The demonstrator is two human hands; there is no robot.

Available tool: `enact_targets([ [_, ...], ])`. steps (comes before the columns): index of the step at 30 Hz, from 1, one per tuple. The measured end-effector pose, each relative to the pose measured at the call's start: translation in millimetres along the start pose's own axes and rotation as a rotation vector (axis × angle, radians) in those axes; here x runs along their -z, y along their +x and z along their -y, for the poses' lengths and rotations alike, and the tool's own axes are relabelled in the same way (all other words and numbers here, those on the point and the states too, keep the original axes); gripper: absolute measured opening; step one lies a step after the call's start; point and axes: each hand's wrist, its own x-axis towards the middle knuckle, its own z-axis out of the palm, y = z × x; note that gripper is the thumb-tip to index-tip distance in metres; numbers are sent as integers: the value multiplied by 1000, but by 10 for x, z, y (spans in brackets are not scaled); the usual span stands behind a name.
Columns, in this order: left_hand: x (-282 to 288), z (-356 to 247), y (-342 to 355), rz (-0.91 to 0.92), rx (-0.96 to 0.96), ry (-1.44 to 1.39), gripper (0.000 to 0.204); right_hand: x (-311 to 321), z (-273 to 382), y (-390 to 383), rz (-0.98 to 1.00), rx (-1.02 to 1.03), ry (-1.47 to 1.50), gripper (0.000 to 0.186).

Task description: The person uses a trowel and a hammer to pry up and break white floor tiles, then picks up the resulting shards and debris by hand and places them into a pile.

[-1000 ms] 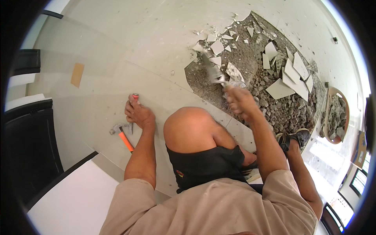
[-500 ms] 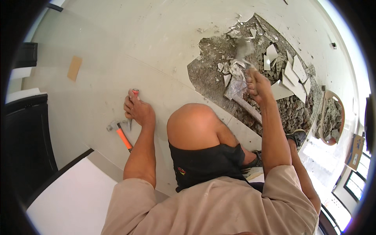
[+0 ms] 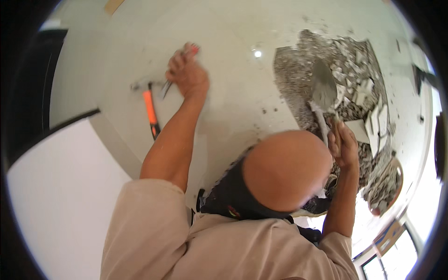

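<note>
Floor (image 3: 242,60) of pale, glossy tile fills the upper half of the frame, with a bright light reflection near the top centre. At the upper right, a large patch of it is broken open: grey rubble (image 3: 298,74) and loose tile shards (image 3: 368,126) lie in the rough, dark bed.

The right hand (image 3: 343,149), at centre right, is clamped around the handle of a trowel (image 3: 323,93) whose grey blade sits over the rubble patch, pointing up the frame. The left hand (image 3: 186,74), in the upper left of the frame, is closed on a thin metal tool with a red end (image 3: 192,48), pressed down against the intact tile. Just beside it on the left lies a hammer (image 3: 149,109) with an orange and black handle, flat on the floor, not touched by either hand.

The person's bent knee (image 3: 287,170) rises at the centre. At the far right edge, a round pan (image 3: 387,186) holds more grey debris. A white surface (image 3: 60,196) fills the lower left, and window frames (image 3: 387,252) show at the lower right.
</note>
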Motion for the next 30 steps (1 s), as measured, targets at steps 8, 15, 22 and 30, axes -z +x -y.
enact_targets([
  [8,19,43,-1,5,4,-90,59,-865,-207,-237,47,-453,-387,30],
  [15,-25,122,-46,-36,-6,-43,62,-672,-283,-348,-134,-317,-462,33],
  [22,-37,138,25,10,35,-30,60,-276,-300,22,129,-68,-329,39],
  [30,57,-120,-40,-23,-10,-61,49,560,-350,40,-555,442,-22,39],
])
